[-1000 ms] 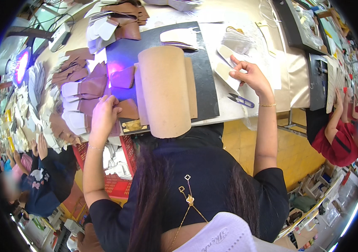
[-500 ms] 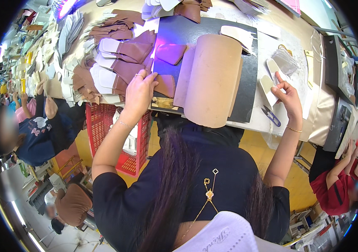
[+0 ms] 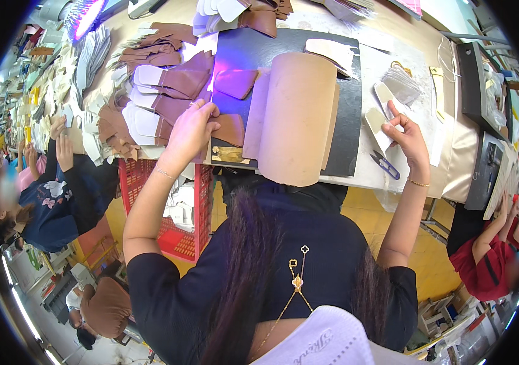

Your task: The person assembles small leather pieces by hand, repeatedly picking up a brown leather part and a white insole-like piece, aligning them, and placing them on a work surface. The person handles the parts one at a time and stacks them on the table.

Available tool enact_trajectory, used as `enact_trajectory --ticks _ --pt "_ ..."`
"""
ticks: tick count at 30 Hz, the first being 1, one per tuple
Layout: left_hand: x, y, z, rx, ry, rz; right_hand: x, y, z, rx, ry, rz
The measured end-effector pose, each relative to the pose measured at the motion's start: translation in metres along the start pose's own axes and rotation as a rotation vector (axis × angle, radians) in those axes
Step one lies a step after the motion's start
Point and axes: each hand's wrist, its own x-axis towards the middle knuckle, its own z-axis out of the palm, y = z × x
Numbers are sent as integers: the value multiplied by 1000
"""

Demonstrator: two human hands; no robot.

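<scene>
My left hand (image 3: 191, 131) has its fingers curled together at the table's near edge, beside a brown leather piece (image 3: 230, 129); anything inside the grip is hidden. Another brown leather piece (image 3: 235, 83), lit purple, lies farther up on the black mat (image 3: 348, 109). A large tan roll-shaped block (image 3: 299, 118) rests across the mat between my hands. My right hand (image 3: 407, 139) pinches the edge of a pale, flat piece (image 3: 375, 126) with thumb and fingers. A second pale, rounded piece (image 3: 383, 94) lies just beyond it. Thread snips (image 3: 386, 164) with dark blue handles lie below that hand.
Stacks of brown and white leather pieces (image 3: 150, 109) cover the left of the table. A clear bag (image 3: 400, 84) lies at the right. Below the table edge stands a red plastic basket (image 3: 201, 210) with white pieces inside. Co-workers sit at both sides.
The view has shifted slightly, moving the table leftward. My left hand has drawn off the near brown leather piece, its fingers now more curled. My right hand stays at the pale pieces.
</scene>
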Motion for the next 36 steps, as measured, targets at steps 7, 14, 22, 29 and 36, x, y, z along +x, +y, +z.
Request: enact_trajectory --ticks 7,14,22,29,36 --pt "6 -2 -3 19 -25 40 0 1 -2 -4 -5 16" --pt "6 -4 -2 -6 20 52 -1 -1 0 -17 -9 -4" --pt "7 -1 -4 -83 -44 -28 -4 -4 -2 -54 -13 -13" --pt "10 -2 -5 -20 -10 75 -4 -5 0 16 -19 -16" --pt "25 -2 -13 52 -147 111 -3 -2 -2 8 -32 -7"
